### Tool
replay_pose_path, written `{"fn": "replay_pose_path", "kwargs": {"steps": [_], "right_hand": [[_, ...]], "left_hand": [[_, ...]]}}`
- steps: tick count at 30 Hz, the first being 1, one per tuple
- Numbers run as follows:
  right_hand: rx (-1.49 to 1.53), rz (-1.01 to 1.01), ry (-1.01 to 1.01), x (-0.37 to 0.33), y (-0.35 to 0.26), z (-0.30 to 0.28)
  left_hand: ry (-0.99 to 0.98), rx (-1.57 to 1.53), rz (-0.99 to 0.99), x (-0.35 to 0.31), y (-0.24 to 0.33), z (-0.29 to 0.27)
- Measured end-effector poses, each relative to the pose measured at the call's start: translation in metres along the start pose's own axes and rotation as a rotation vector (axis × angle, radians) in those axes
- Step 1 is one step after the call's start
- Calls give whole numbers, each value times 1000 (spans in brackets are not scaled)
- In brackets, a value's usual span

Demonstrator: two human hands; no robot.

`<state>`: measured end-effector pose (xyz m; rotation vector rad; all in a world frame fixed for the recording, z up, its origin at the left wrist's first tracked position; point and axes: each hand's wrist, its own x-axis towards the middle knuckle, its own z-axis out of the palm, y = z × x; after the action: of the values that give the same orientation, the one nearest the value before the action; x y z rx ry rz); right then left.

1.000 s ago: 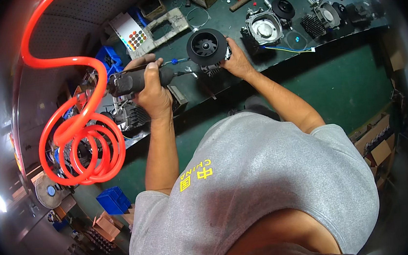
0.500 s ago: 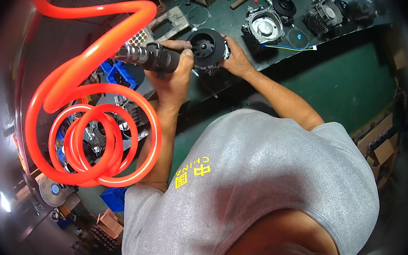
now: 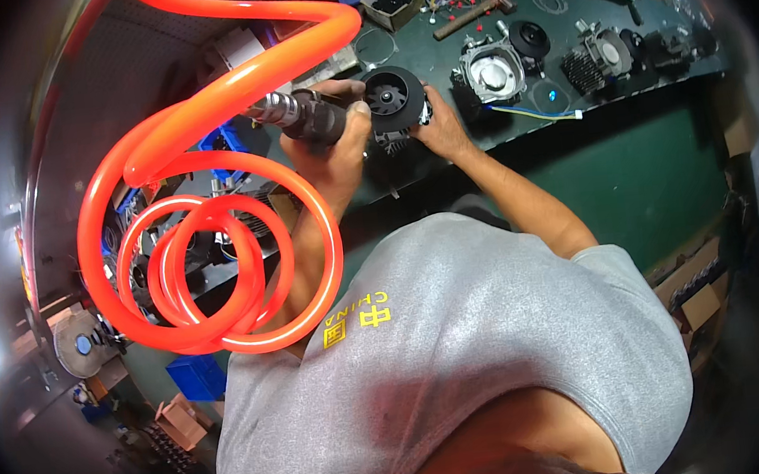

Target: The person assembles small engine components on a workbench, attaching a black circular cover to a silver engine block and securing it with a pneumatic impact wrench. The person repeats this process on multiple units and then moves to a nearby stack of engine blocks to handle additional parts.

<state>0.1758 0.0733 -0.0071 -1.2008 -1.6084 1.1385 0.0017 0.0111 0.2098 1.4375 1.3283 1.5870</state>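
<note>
Green workbench (image 3: 437,56): fan unit (image 3: 392,99), likely heavy, rigid, is best clasped at three o'clock, as by right hand (image 3: 444,127); tool (image 3: 317,120) encircled by left hand (image 3: 337,161).

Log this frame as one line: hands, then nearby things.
left hand: grips tool | right hand: holds fan unit | red hose: coiled | hammer: on bench

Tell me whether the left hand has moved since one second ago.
Yes: the left hand, holding the power tool, has moved rightward, closer to the hammer lying on the bench.
</note>
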Motion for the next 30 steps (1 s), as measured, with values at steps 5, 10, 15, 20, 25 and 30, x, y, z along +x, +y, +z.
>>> {"fn": "replay_pose_path", "kwargs": {"steps": [5, 10, 15, 20, 25, 30], "right_hand": [[-63, -15, -51, -18, -17, -44], [-473, -382, 33, 12, -139, -60], [-937, -384, -570, 57, -187, -37], [-1016, -708, -904, 78, -191, -38], [-1431, -473, -534, 93, -227, -25], [-1152, -673, -328, 104, -214, -45]], "left_hand": [[104, -129, 3, 4, 5, -15], [231, -142, -6, -2, -4, -33], [256, -192, -102, -11, -11, -48], [288, -177, -67, -20, -22, -59], [312, -150, -86, -29, -28, -70], [293, -154, -35, -24, -29, -68]]}}
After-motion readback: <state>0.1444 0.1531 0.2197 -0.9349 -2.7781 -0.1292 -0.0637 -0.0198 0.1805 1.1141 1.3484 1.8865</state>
